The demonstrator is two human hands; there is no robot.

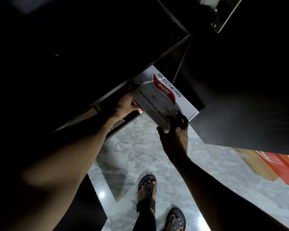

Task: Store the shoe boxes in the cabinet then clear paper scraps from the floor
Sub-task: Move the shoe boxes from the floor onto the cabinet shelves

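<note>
**White Skechers box held at the cabinet opening**

A white Skechers shoe box (163,95) — its lid printed with a red Arch Fit swoosh — sits tilted in both hands at the mouth of the dark cabinet (90,47). Its far end lies under the cabinet's pale front edge, while its near end juts out over the floor.

The left hand (126,102) wraps the box's left side just beneath that edge, fingers curled shut on the cardboard. The right hand (175,132) cups the box's near corner from below, thumb and fingers closed around it (the fingertips are in shadow, so their exact placing is hard to read).

Right of the box stands the open cabinet door (240,97), dark, with a metal hinge (218,15) near its top. Beyond the door's lower edge an orange-and-red shoe box (274,167) lies on the grey marbled floor (140,155). Nearer than the Skechers box, two feet in dark sandals (148,189) stand on the same floor.
</note>
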